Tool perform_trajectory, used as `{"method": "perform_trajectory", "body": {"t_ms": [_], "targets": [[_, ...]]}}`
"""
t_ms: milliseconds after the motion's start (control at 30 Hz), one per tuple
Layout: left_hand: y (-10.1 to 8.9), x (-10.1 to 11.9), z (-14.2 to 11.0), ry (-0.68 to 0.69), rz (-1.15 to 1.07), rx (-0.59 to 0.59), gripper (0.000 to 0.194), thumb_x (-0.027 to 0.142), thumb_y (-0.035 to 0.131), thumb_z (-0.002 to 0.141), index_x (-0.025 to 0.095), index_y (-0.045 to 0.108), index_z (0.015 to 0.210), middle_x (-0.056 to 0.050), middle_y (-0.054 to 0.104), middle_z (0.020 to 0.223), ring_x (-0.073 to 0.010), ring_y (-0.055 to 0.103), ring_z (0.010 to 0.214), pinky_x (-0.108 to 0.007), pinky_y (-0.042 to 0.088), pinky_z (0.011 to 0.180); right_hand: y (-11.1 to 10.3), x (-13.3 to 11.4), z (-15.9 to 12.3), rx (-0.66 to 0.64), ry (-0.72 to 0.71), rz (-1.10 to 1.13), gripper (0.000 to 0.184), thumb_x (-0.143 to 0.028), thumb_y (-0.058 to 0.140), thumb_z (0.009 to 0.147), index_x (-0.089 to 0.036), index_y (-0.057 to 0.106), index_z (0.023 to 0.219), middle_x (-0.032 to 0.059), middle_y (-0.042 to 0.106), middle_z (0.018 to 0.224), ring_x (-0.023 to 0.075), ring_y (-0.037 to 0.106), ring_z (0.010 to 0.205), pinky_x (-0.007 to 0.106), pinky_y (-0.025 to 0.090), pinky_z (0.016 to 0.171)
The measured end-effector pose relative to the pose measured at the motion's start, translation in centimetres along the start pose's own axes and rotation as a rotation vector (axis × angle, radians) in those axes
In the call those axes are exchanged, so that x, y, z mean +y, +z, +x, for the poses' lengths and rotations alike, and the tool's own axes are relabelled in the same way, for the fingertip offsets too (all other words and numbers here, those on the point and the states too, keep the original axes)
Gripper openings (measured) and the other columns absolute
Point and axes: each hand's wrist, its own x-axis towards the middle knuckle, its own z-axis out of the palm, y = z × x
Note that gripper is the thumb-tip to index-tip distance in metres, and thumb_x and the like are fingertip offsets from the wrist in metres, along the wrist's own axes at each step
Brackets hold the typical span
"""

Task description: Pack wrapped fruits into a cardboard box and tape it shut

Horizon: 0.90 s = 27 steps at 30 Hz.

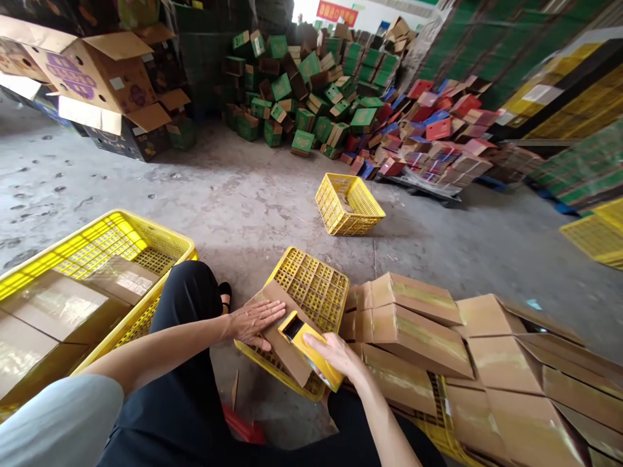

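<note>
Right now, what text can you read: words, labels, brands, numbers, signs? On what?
No text reads clearly.
Red banner: yellow characters, too blurred.
Open brown carton: purple print, too blurred.
Black carton beneath it: markings too small.
Green cartons: markings too small.
Yellow handheld tool, right hand: nothing legible.

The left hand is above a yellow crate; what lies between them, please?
In the head view, brown cardboard lies on the yellow crate, under the left hand.

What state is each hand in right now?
Left hand: open, flat on a cardboard box.
Right hand: closed, holding a yellow handheld tool.
</note>
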Motion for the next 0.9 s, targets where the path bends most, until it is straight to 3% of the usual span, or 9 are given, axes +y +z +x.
{"method": "perform_trajectory", "body": {"t_ms": [300, 600, 900], "targets": [[-0.1, 0.1, 0.4, -0.043, -0.023, -0.026, 0.109, 0.077, 0.048, 0.097, 0.016, -0.005, 0.17, -0.02, 0.011, 0.174, -0.0363, 0.017, 0.161, -0.049, 0.016, 0.131, -0.8, 1.9, -1.9, 0.008, 0.076, 0.015, 0.05, -0.068, 0.06, 0.09, -0.021, 0.064, 0.074, 0.003, 0.069, 0.053, 0.0188, 0.068, 0.047, 0.025, 0.055, 0.045], [0.5, 1.4, 1.1, -0.036, -0.041, -0.066, 0.113, 0.082, 0.045, 0.094, 0.012, 0.0, 0.17, -0.021, 0.005, 0.174, -0.0382, 0.009, 0.162, -0.053, 0.01, 0.132, -0.4, 2.1, -1.8, 0.032, 0.096, 0.034, 0.047, -0.064, 0.062, 0.091, -0.021, 0.062, 0.072, 0.0022, 0.067, 0.052, 0.0187, 0.067, 0.046, 0.026, 0.057, 0.045], [0.9, 1.2, 1.6, 0.008, -0.071, -0.05, 0.111, 0.08, 0.048, 0.095, 0.012, 0.004, 0.17, -0.022, 0.008, 0.173, -0.0391, 0.014, 0.161, -0.051, 0.015, 0.131, -0.5, 1.9, -1.7, 0.009, 0.072, 0.023, 0.047, -0.061, 0.059, 0.093, -0.021, 0.062, 0.068, 0.0028, 0.066, 0.05, 0.0176, 0.065, 0.044, 0.024, 0.054, 0.043]]}}
